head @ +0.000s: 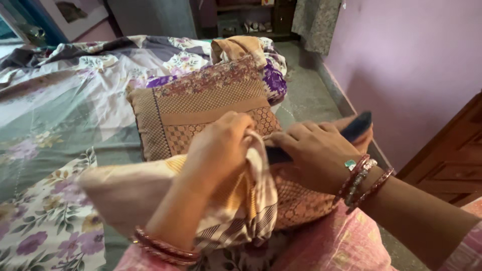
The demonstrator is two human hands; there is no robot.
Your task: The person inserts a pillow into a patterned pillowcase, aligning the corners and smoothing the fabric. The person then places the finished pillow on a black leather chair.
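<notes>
Hands at work on a pillow over the lap. Left hand (221, 145) clamped on the striped cream pillowcase (251, 200), bunched at its mouth. Right hand (314, 153) pressed flat on the brown patterned pillow (296, 200), fingers together. Second brown pillow (201, 108) propped behind, on the floral bed (55, 125).

We have a single view, from a camera worn on the head, looking steeply down and forward over our own lap. It sits close to the hands, which fill the lower middle, with the bed (60, 130) on the left and the floor (306, 95) and the wall (411, 55) on the right.
</notes>
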